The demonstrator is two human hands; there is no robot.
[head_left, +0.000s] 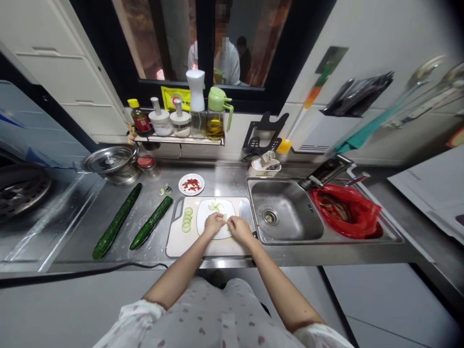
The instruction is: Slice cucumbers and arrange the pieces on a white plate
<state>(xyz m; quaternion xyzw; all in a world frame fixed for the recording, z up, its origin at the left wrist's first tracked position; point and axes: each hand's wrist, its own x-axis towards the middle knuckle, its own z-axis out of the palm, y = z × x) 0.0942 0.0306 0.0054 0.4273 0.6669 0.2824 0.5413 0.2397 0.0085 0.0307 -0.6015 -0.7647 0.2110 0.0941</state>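
Print on the glossy yellow packet (pixel 168 96) is too small to read. The left hand (pixel 213 224) and right hand (pixel 239 229) pinch a thin, pale-green cucumber slice (pixel 225 218) over the white rounded-square plate (pixel 203 212); its cream, grey-edged cutting board (pixel 183 245) lies along the steel worktop's (pixel 85 217) front edge, beside the square-cornered sink (pixel 295 212).

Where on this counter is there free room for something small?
Bare counter shows between the small plate and the sink and left of the longer cucumber. The cutting board is crowded: slices, left hand, right hand.
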